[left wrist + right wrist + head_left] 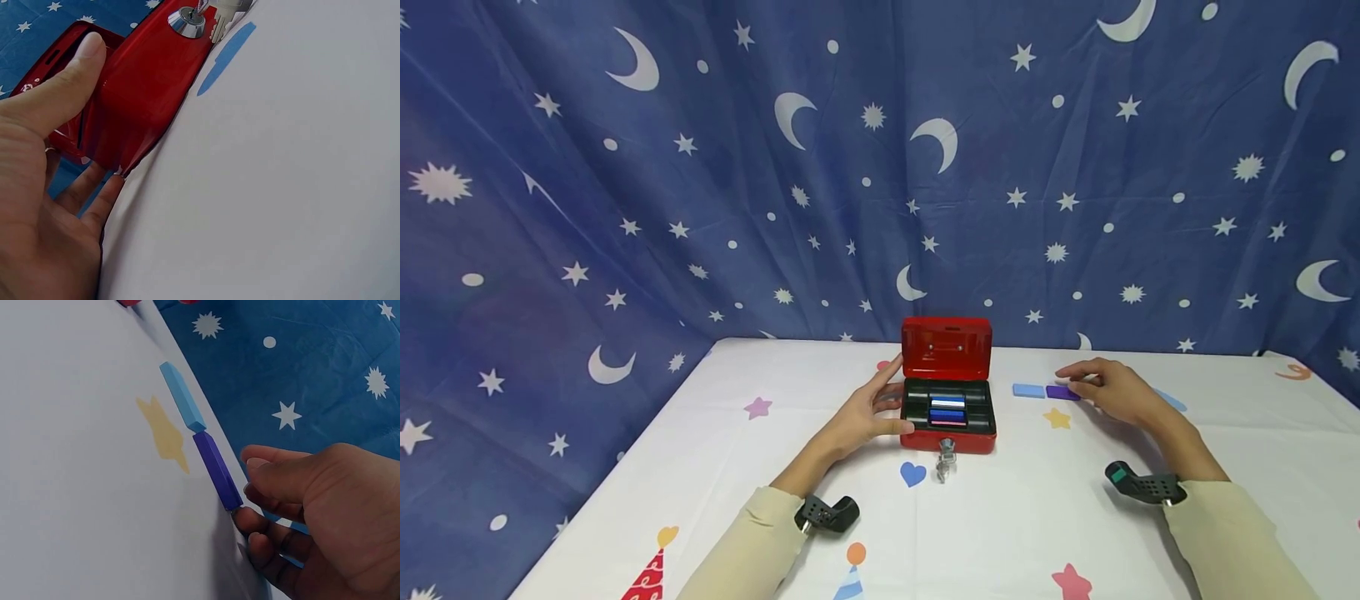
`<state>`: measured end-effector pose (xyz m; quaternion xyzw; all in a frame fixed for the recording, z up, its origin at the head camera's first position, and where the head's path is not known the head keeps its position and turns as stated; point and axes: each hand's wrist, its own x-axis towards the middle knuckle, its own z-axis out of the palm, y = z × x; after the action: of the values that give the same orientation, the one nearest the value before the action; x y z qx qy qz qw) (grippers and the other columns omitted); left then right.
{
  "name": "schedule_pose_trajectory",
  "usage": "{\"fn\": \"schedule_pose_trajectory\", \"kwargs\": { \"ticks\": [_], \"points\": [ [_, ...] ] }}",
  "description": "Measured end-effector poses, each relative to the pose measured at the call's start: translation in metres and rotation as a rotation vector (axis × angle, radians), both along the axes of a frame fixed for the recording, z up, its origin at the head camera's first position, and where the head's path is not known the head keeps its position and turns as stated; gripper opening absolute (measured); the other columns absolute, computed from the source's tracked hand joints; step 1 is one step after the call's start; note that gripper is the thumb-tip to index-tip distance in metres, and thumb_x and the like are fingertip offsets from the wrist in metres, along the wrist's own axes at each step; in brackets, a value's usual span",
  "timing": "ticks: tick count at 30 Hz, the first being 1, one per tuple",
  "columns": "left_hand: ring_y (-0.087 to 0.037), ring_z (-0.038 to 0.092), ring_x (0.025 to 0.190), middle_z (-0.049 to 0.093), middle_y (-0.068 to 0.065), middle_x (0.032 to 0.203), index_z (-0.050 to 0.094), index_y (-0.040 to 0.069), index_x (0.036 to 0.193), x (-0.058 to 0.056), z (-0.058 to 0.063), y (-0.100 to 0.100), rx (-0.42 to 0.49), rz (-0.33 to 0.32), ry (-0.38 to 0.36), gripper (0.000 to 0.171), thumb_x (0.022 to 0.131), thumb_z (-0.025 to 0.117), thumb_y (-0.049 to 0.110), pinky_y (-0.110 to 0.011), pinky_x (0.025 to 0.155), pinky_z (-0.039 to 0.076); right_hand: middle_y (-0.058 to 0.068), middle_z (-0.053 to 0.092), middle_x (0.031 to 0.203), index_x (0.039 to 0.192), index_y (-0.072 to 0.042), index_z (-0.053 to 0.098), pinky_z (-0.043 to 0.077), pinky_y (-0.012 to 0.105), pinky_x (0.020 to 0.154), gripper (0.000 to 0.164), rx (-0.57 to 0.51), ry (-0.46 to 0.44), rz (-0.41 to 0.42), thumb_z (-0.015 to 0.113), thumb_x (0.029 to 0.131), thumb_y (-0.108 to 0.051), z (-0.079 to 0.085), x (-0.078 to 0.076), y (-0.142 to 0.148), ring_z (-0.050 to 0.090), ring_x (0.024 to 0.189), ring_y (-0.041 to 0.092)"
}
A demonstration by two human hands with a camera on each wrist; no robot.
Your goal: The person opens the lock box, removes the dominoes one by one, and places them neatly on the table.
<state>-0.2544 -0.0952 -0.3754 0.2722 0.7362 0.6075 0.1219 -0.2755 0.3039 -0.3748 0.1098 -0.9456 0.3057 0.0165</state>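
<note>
A small red cash box [949, 443] stands on the table with its lid [946, 346] raised and a black compartment tray inside. Several blue, white and pink bars [947, 414] lie in the tray's middle compartments. Along the box's left side rests my left hand [865, 414], thumb on the rim near the front corner, fingers spread against the side. Keys [944, 468] hang from the front lock. To the right, my right hand [1108, 390] is at the right end of a purple bar [217, 470], a fingertip at that end. A light blue bar [182, 397] lies end to end with it.
A white cloth printed with stars, a heart and party hats covers the table [985, 533]. Behind it hangs a blue curtain [850, 167] with moons and stars. A black wrist device [827, 513] sits on the left wrist, another [1144, 485] on the right.
</note>
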Motion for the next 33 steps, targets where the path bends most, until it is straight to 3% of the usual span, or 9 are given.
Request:
{"fn": "schedule_pose_trajectory", "kwargs": {
  "ticks": [14,22,33],
  "points": [
    [-0.04,0.04,0.128,0.035,-0.021,0.148,0.016,0.021,0.155,-0.0001,0.0016,-0.0004,-0.005,-0.003,-0.006,0.097,0.08,0.075,0.003,-0.052,0.104,0.035,0.018,0.063,0.109,0.111,-0.004,0.07,0.045,0.053,0.084,0.023,0.027,0.046,-0.004,0.062,0.091,-0.009,-0.0043,-0.0019,-0.0031,0.055,0.094,0.032],
    [-0.04,0.039,0.129,0.033,-0.02,0.149,0.016,0.021,0.155,-0.0003,0.0,-0.0011,0.007,-0.004,-0.012,0.097,0.08,0.075,0.001,-0.051,0.104,0.035,0.02,0.062,0.113,0.11,-0.005,0.071,0.04,0.06,0.092,0.022,0.021,0.035,-0.012,0.062,0.09,-0.007,-0.009,-0.0042,-0.0051,0.053,0.105,0.039],
    [-0.041,0.041,0.127,0.035,-0.022,0.147,0.015,0.021,0.155,-0.0004,0.0008,0.0003,0.002,-0.011,-0.005,0.096,0.08,0.074,0.002,-0.052,0.104,0.036,0.02,0.063,0.111,0.112,-0.003,0.069,0.042,0.059,0.091,0.023,0.043,0.044,-0.001,0.061,0.091,-0.008,-0.0052,-0.0026,-0.0043,0.055,0.102,0.039]
  ]
}}
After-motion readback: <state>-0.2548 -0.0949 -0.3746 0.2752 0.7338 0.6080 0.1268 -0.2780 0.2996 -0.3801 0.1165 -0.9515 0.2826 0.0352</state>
